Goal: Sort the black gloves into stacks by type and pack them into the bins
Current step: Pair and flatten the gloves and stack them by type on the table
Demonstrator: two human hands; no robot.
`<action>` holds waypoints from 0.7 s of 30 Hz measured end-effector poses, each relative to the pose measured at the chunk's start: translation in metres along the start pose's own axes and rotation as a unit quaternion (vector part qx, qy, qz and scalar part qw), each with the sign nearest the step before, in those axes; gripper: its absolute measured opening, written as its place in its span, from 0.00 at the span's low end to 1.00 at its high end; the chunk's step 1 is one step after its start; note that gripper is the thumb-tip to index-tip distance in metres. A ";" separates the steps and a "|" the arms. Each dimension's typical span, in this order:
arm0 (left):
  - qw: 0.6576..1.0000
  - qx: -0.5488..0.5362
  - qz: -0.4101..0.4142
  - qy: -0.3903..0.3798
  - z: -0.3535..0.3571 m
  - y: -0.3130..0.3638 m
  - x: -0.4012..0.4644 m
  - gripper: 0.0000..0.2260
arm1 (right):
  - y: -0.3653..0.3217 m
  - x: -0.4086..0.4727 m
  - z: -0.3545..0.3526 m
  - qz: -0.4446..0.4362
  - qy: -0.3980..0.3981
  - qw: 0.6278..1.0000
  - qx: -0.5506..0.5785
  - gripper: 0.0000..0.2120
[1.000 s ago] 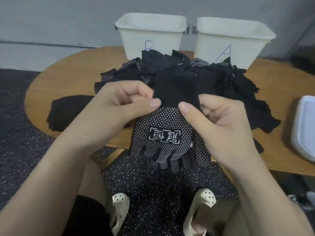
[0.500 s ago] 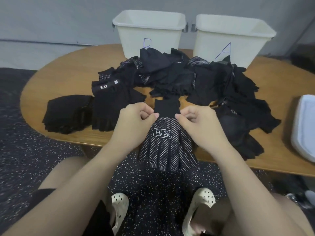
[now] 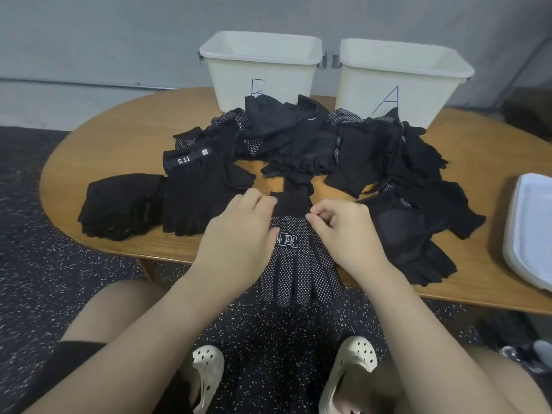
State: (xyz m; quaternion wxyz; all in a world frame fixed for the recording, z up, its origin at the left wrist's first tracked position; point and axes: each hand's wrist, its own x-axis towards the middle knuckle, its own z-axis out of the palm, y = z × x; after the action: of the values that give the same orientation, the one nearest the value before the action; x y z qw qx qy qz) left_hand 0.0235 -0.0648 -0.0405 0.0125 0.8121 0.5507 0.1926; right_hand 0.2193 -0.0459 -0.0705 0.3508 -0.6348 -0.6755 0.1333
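A black glove with white dots and a white logo (image 3: 298,264) lies at the table's near edge, its fingers hanging over the rim. My left hand (image 3: 242,231) and my right hand (image 3: 343,231) pinch it on either side near the cuff. Behind it spreads a loose heap of black gloves (image 3: 313,144). A fingerless glove marked 5.11 (image 3: 197,189) lies to the left, beside a neat stack of black gloves (image 3: 122,204). Two cream bins stand at the back, bin B (image 3: 263,70) on the left and bin A (image 3: 400,79) on the right.
The wooden oval table (image 3: 104,144) has bare wood at the far left and right. A white tray (image 3: 531,228) sits at the right edge. My knees and cream clogs (image 3: 206,375) are below the table on dark speckled floor.
Both hands have carried the dotted glove down from in front of my face and laid it flat on the table's near edge, still pinching it near the cuff.
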 end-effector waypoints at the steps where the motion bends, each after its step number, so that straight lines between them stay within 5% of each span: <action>1: 0.999 0.003 0.051 -0.008 0.002 -0.001 0.000 0.23 | 0.001 0.000 0.002 -0.012 0.003 1.000 -0.012 0.03; 3: 0.989 -0.020 0.126 -0.070 0.009 -0.003 0.001 0.30 | 0.002 0.000 0.004 -0.024 0.007 0.999 -0.031 0.03; 7: 0.970 -0.047 0.148 -0.189 0.025 -0.011 0.002 0.36 | 0.002 -0.002 0.003 -0.014 0.009 0.999 -0.037 0.08; 13: 0.971 -0.032 0.146 -0.186 0.030 -0.018 0.004 0.39 | -0.001 -0.016 -0.008 -0.167 -0.067 0.976 -0.123 0.16; 21: 0.975 -0.026 0.133 -0.175 0.033 -0.018 0.001 0.45 | 0.013 -0.031 -0.019 -0.119 -0.254 0.947 -0.154 0.28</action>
State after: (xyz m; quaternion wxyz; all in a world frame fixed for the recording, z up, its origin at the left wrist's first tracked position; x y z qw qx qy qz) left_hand 0.0186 -0.0500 -0.0751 0.1037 0.8986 0.4218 0.0620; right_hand 0.2395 -0.0785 -0.0747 0.0785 -0.5414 -0.8250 0.1417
